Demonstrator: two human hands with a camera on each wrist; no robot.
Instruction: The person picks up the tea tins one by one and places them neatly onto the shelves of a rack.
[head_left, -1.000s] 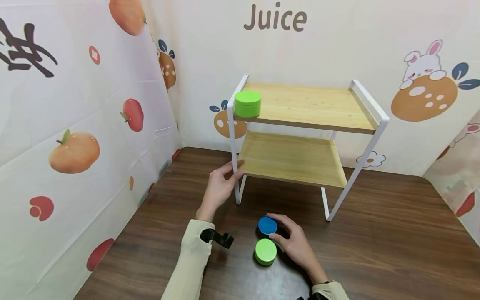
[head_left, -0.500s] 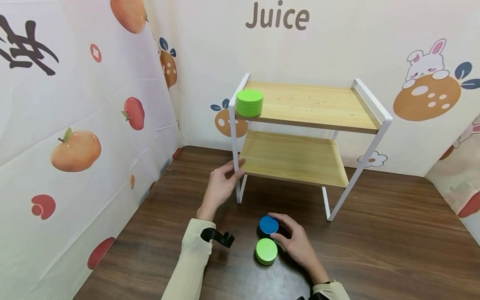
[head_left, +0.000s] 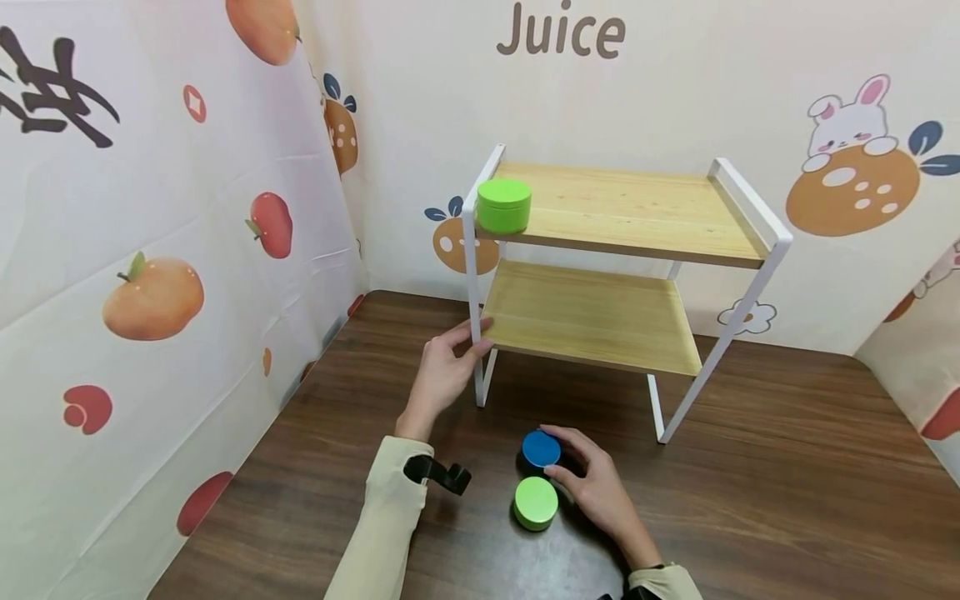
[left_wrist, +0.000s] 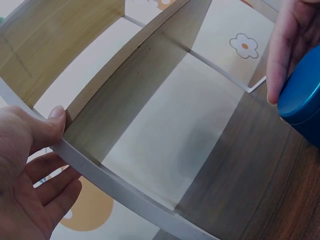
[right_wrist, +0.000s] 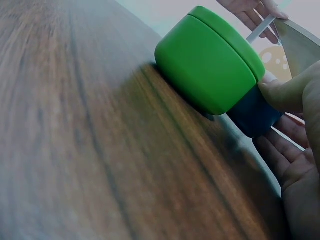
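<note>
My left hand [head_left: 441, 373] grips the left front leg of a two-tier shelf rack [head_left: 600, 319] at the lower board's corner. In the left wrist view, the thumb lies on the board's edge and the fingers are behind the white frame. With thumb and fingers, my right hand [head_left: 596, 483] holds a round blue tin [head_left: 541, 448] by its sides on the table. A green tin [head_left: 536, 502] stands just in front of the blue one; in the right wrist view this green tin [right_wrist: 207, 62] partly hides it. Another green tin [head_left: 504, 206] sits on the upper board's left front corner.
The rack has a white frame and pale wooden boards. It stands on a dark brown wooden table [head_left: 787, 483]. Printed cloth walls [head_left: 645, 92] with fruit and rabbit pictures close off the back and sides. A black strap mount [head_left: 437, 473] sticks out from the left wrist.
The head view has shifted slightly, so everything appears a little further right. Both hands keep their places on the rack and the blue tin.
</note>
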